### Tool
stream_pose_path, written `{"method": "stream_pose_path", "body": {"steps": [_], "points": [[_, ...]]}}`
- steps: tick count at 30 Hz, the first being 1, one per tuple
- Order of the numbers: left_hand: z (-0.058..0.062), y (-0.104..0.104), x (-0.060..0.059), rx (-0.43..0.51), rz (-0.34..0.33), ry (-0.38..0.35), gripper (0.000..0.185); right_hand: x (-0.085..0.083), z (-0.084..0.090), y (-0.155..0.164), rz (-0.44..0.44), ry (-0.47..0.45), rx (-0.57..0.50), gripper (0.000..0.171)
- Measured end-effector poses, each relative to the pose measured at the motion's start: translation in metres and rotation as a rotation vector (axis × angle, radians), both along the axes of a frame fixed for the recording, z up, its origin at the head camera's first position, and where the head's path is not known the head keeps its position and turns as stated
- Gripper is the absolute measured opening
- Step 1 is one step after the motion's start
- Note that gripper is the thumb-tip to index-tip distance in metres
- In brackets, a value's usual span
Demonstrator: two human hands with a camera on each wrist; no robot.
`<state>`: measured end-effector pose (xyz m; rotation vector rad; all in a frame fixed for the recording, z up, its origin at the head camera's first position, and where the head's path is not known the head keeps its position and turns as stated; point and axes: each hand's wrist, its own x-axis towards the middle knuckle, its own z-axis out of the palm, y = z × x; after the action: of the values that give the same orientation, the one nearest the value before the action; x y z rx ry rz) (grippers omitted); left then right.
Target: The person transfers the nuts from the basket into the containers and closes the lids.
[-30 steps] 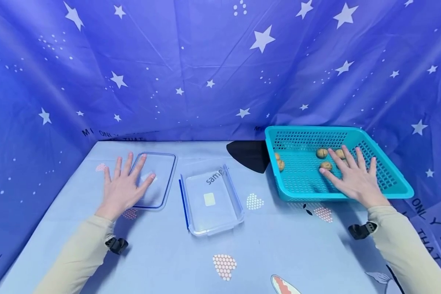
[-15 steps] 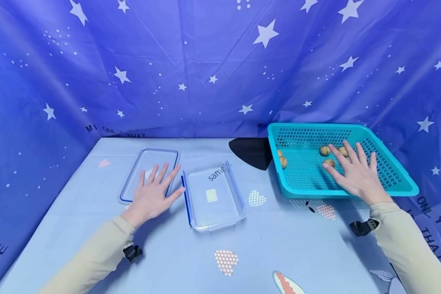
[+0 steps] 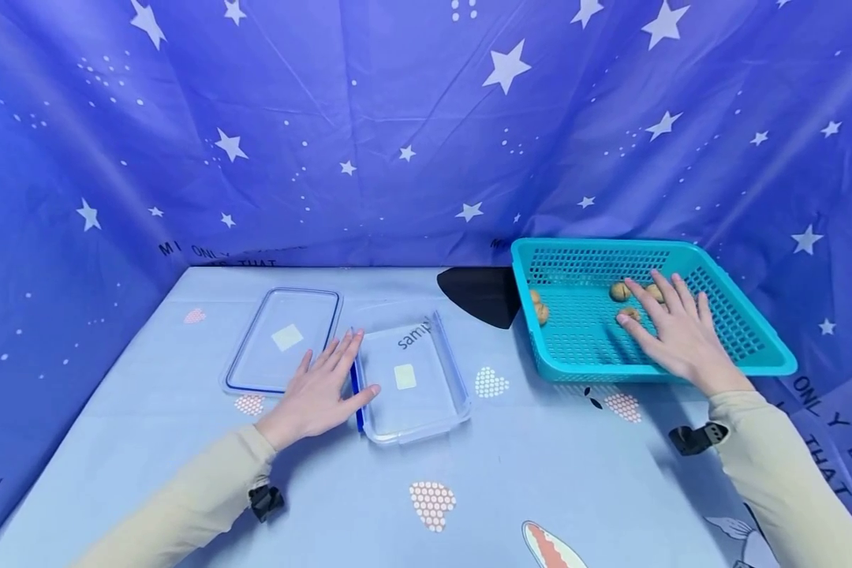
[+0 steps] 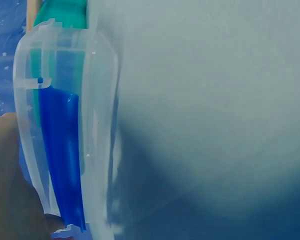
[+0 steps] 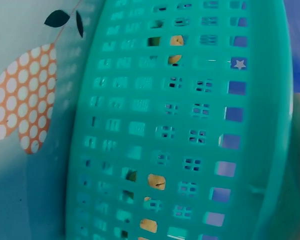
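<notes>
Left side first. Your left hand [image 3: 321, 394] is at the left edge of the clear container [image 3: 429, 386], fingers straight, not clenched; contact with the rim can't be confirmed. A blue clip flap [image 4: 65, 160] runs along that same wall. Likely trouble: you push sideways on the flap instead of gripping the wall, and the light box skates or twists on the cloth [image 3: 511, 465]. The flap could also snag a fingertip.

The lid [image 3: 266, 359] lies flat, just left of the box, under your reach. If your wrist drops, I'd expect you to drag it askew.

Right side: your right hand [image 3: 681, 335] is over the teal basket [image 3: 582, 373], fingers spread and released, holding nothing that I can see. Walnuts [image 3: 620, 292] sit on the basket floor around your thumb and fingers; more walnuts lie by the left wall. I can't tell if you're touching any. They're round, so a one-sided poke probably rolls them off toward a wall. Your palm also hides part of the basket floor, so a blind pinch could miss. Leaning on the near rim might tip or shift the basket.
</notes>
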<state>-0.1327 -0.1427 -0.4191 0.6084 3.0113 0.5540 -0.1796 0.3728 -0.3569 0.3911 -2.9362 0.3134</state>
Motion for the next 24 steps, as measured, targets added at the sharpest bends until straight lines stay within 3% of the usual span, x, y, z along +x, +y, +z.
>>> {"method": "stream_pose_path", "body": {"steps": [8,15,19,24], "points": [[-0.007,0.006,-0.018,0.064,-0.033,-0.023,0.085,-0.004,0.014,-0.008,0.12,0.014,-0.056,0.06],[-0.009,0.01,-0.04,0.159,-0.123,-0.045,0.082,-0.013,0.038,-0.025,0.196,-0.06,-0.087,0.068],[-0.008,0.013,-0.051,0.187,-0.161,-0.064,0.082,-0.021,0.052,-0.034,0.218,-0.077,-0.072,0.063],[-0.008,0.013,-0.059,0.253,-0.197,-0.181,0.083,-0.031,0.064,-0.048,0.254,-0.116,-0.059,0.054]]}}
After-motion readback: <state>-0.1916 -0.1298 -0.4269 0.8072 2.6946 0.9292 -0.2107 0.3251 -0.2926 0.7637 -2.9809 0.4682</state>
